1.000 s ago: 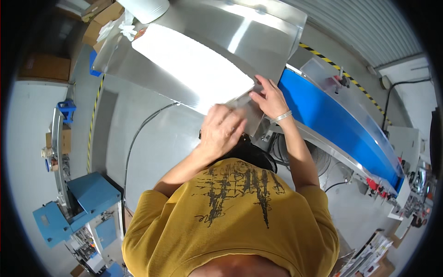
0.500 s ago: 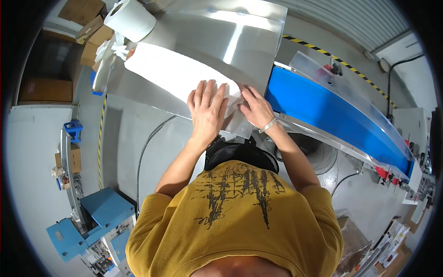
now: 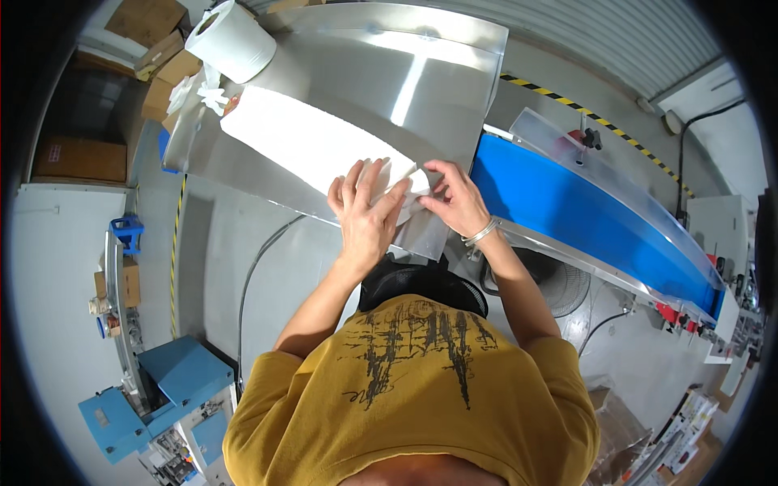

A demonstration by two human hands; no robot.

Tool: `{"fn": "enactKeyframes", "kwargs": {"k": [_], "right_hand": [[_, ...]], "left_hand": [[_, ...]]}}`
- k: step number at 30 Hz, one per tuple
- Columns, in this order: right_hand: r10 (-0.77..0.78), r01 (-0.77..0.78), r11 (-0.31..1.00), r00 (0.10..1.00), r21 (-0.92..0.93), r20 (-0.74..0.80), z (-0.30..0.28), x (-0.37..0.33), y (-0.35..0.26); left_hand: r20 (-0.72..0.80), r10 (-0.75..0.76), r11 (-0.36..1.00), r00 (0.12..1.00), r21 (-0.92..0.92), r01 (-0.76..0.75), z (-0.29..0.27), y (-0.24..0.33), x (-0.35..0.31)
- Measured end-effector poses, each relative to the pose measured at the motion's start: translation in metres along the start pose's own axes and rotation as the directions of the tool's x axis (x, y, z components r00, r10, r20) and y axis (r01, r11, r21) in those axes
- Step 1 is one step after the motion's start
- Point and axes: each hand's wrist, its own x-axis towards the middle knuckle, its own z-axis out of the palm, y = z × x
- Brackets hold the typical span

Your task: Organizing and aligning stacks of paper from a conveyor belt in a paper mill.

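Note:
A long white stack of soft, paper-like material [image 3: 312, 134] lies slantwise across the metal table [image 3: 348, 61]. My left hand [image 3: 365, 215] rests on its near right end, fingers spread over the top. At that end a small white piece [image 3: 419, 181] stands apart from the rest, with a thin gap between. My right hand [image 3: 459, 202], a metal bracelet at its wrist, closes thumb and fingers at the outer edge of this piece. A reddish-brown bit [image 3: 232, 104] shows at the stack's far left end.
A big white paper roll [image 3: 235, 49] stands at the table's far left, crumpled white scraps [image 3: 212, 93] beside it. To the right runs a blue conveyor belt [image 3: 551, 202] with a clear side guard [image 3: 616, 162]. Below it stands a round fan [image 3: 559, 283]. Cardboard boxes [image 3: 146, 20] are at far left.
My right hand has drawn back slightly and bent its fingers, and the end piece has parted from the stack. My left hand has stayed on the stack, its thumb now nearer the gap.

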Motion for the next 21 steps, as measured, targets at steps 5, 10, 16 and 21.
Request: {"fn": "enactKeyframes", "kwargs": {"k": [5,10,16,21], "right_hand": [[-0.027,0.02,0.997,0.996,0.081,0.083,-0.002,0.002,-0.007],[-0.061,0.059,0.995,0.998,0.078,0.031,0.0,0.001,0.0],[-0.344,0.344,0.939,0.938,-0.021,-0.025,0.024,0.033,0.051],[-0.493,0.468,0.85,0.868,-0.243,-0.052,0.038,0.072,0.066]], "left_hand": [[0.008,-0.012,1.0,1.0,0.011,0.012,-0.006,0.0,-0.007],[0.016,-0.022,0.999,1.0,-0.037,0.022,-0.004,-0.003,-0.002],[0.2,0.016,0.95,0.98,-0.309,0.047,0.011,-0.033,0.016],[0.194,0.283,0.952,0.939,-0.178,-0.25,0.004,-0.052,0.04]]}}
